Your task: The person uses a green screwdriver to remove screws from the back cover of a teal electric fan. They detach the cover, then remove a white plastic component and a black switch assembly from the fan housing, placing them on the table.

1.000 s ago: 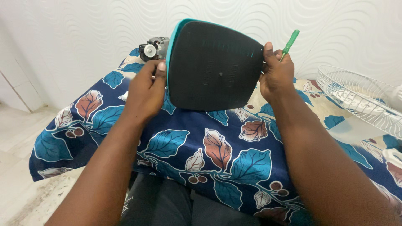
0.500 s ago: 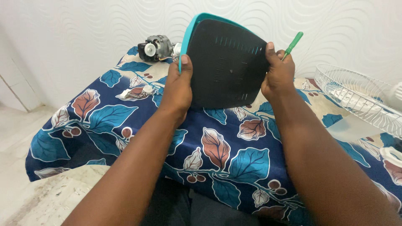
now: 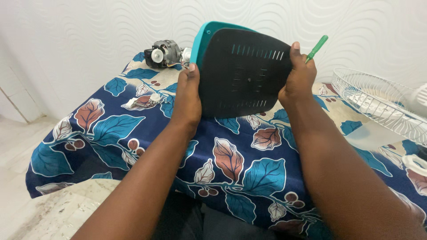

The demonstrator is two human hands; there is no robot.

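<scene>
Fan base (image 3: 243, 73), black underside with teal rim, upper centre of frame, held tilted over leaf-print cloth (image 3: 231, 164); lower edge at cloth, contact unclear. Its far face hidden. Wire fan guard (image 3: 382, 104) cut off at right edge, white part lying inside. Left hand (image 3: 187, 100) closed on base's left edge. Right hand (image 3: 299, 78) closed on right edge, also gripping green screwdriver (image 3: 317, 47), shaft hidden. Motor (image 3: 164, 52) upper left, partly behind base. Since half second ago: base turned slightly, more slots showing.
</scene>
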